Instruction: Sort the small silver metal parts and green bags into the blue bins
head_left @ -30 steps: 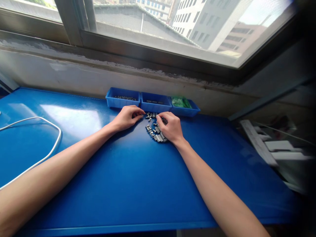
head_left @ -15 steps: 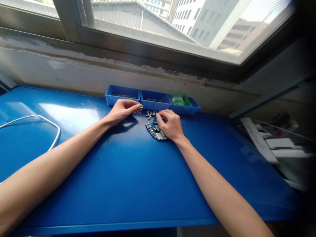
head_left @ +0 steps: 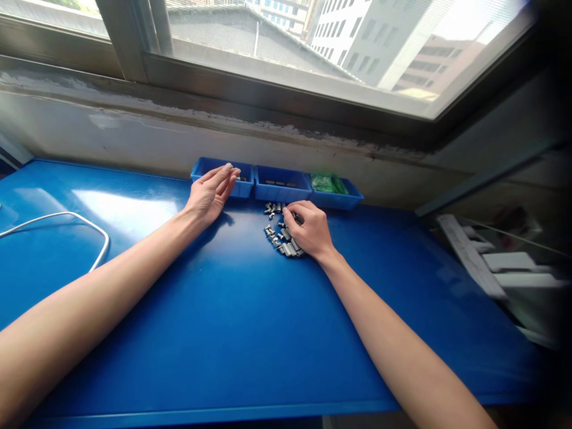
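Note:
My left hand (head_left: 211, 195) is raised over the left blue bin (head_left: 245, 189), palm turned partly up and fingers gathered together. Whatever lies between its fingertips is too small to make out. My right hand (head_left: 309, 225) rests at the right side of a pile of small metal parts, thumb and forefinger pinched. Its fingers hide what they grip, if anything. In the pile, short screws (head_left: 270, 233) lie on the left, and grey metal spacers (head_left: 292, 245) lie along the front, partly under the right hand. More small screws (head_left: 269, 208) sit at the back.
A middle blue bin (head_left: 282, 192) holds a few dark spacers. The right bin (head_left: 356, 196) holds green plastic bags (head_left: 328, 182). A white cable (head_left: 106, 238) curves over the blue table (head_left: 214, 339) at left. A window and wall stand behind; white objects (head_left: 512, 261) are off the right side.
My left hand has moved left and up from beside the pile to over the left bin, turning its palm upward. The small screw seen in its fingers before is no longer visible. My right hand stays put.

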Demonstrator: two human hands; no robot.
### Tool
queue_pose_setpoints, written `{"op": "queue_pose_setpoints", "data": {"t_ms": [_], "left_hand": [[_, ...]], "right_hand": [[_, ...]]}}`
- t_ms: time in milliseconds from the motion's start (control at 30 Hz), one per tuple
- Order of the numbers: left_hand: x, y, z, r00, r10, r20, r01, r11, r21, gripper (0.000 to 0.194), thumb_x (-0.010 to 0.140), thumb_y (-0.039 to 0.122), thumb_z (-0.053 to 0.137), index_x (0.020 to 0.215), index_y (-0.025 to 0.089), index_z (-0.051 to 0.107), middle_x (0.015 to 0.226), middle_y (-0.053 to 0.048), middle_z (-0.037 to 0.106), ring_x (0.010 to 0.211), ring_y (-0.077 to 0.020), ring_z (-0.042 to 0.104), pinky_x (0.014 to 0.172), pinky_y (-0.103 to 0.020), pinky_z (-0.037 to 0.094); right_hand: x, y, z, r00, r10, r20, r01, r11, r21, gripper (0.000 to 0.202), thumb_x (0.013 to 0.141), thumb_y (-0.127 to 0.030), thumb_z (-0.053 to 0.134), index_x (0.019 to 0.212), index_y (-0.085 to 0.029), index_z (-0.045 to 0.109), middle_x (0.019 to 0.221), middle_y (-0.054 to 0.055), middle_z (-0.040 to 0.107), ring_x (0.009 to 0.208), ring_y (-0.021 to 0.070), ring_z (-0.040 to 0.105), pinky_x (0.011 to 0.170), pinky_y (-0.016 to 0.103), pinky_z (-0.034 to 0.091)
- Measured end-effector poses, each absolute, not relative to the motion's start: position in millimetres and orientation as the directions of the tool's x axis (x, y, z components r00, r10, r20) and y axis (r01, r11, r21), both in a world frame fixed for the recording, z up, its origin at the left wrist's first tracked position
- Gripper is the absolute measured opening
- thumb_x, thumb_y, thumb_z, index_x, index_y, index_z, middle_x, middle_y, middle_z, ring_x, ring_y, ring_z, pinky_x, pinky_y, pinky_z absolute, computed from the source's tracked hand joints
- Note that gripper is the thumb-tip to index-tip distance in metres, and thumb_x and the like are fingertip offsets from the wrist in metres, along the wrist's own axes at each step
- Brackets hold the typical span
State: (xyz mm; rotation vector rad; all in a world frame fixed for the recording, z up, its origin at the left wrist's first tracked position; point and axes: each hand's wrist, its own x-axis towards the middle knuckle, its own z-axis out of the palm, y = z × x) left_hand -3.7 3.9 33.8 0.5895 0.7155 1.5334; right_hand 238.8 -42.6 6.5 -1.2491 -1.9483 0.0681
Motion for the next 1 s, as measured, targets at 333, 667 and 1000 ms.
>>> {"op": "queue_pose_setpoints", "data": {"t_ms": [333, 667, 1000], "left_hand": [[-3.6, -2.5, 16.6, 0.085, 0.978, 0.190, -0.161, -0.175, 0.971, 0.042, 0.075, 0.047, 0.090, 0.097, 0.013, 0.077, 0.091, -0.009, 0.081, 0.086, -0.0208, 0.078, 0.084, -0.030, 0.062], [0.0, -6.8, 7.2, 0.542, 0.671, 0.506, 0.349, -0.727, 0.591, 0.022, 0.091, 0.029, 0.067, 0.102, 0.017, 0.083, 0.105, -0.010, 0.080, 0.093, -0.0208, 0.075, 0.086, -0.028, 0.056], [-0.4, -9.0, 9.6, 0.592, 0.621, 0.514, 0.300, -0.762, 0.574, 0.023, 0.093, 0.031, 0.067, 0.102, 0.016, 0.082, 0.103, -0.010, 0.080, 0.093, -0.0202, 0.074, 0.085, -0.029, 0.054]], "right_hand": [[236.9, -45.5, 10.3, -0.180, 0.801, 0.570, 0.743, 0.491, -0.455, 0.018, 0.096, -0.027, 0.061, 0.084, -0.022, 0.072, 0.095, 0.008, 0.078, 0.095, 0.0250, 0.071, 0.091, 0.041, 0.056], [237.5, -47.8, 11.7, -0.212, 0.784, 0.583, 0.729, 0.524, -0.441, 0.012, 0.086, -0.017, 0.063, 0.090, -0.022, 0.073, 0.089, 0.005, 0.077, 0.090, 0.0244, 0.069, 0.089, 0.040, 0.054], [240.0, -53.2, 29.8, -0.125, 0.871, 0.475, 0.842, 0.347, -0.414, 0.006, 0.082, -0.024, 0.071, 0.086, -0.024, 0.075, 0.072, 0.001, 0.075, 0.079, 0.0247, 0.064, 0.075, 0.037, 0.050]]}}
